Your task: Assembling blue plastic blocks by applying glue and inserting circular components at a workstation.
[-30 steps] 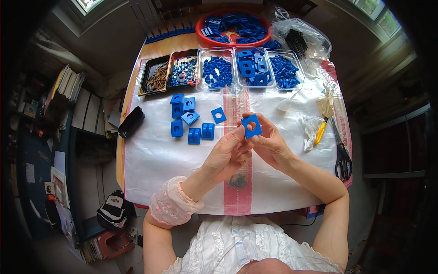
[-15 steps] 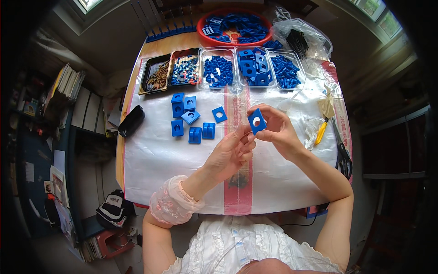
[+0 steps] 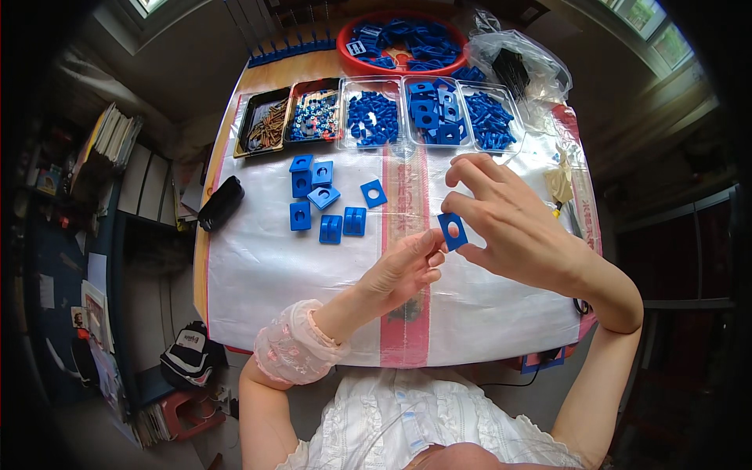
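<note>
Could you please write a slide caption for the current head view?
Right hand holding a holed blue plate above white sheeting, left hand close beside it.

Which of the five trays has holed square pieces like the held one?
Fourth from left: clear tray, holding blue squares with round holes like the held blue plate. The other four show no such squares.

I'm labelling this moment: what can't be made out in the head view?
Head view throughout:
Left hand: partly behind the blue plate; contact unclear.
Yellow handle: mostly hidden by the right hand.
Black-handled tool: mostly behind the right forearm.
Tiny tray pieces: too small to identify.
</note>
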A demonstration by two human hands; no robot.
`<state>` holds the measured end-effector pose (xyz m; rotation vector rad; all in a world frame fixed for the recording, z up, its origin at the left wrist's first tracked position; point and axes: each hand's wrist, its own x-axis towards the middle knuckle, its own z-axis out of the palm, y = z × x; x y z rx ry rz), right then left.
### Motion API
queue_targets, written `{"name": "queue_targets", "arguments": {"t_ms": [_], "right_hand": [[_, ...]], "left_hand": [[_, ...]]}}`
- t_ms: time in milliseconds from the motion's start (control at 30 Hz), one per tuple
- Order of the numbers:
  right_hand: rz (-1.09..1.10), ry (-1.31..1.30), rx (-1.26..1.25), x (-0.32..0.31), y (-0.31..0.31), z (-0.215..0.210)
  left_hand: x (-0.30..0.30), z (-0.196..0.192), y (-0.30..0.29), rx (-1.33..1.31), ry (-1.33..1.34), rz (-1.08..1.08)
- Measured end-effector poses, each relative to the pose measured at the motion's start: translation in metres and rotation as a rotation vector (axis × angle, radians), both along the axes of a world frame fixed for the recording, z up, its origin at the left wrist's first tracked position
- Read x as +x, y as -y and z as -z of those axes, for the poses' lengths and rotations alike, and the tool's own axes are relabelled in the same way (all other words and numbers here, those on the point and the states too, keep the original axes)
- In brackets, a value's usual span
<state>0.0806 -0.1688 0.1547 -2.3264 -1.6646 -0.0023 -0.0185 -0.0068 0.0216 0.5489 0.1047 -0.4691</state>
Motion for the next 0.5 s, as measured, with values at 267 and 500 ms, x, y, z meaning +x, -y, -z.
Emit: {"name": "queue_targets", "arguments": {"t_ms": [267,500], "right_hand": [[-0.043,0.049,-0.023,-0.006,-0.009,-0.002],[-0.013,-0.114,0.037,-0.004,-0.004,0.0]], "left_hand": [[-0.002,-0.006,0.004,-0.012,-0.036,-0.046],[-0.002,-0.003,0.003,-0.063,0.05,-0.033]]}}
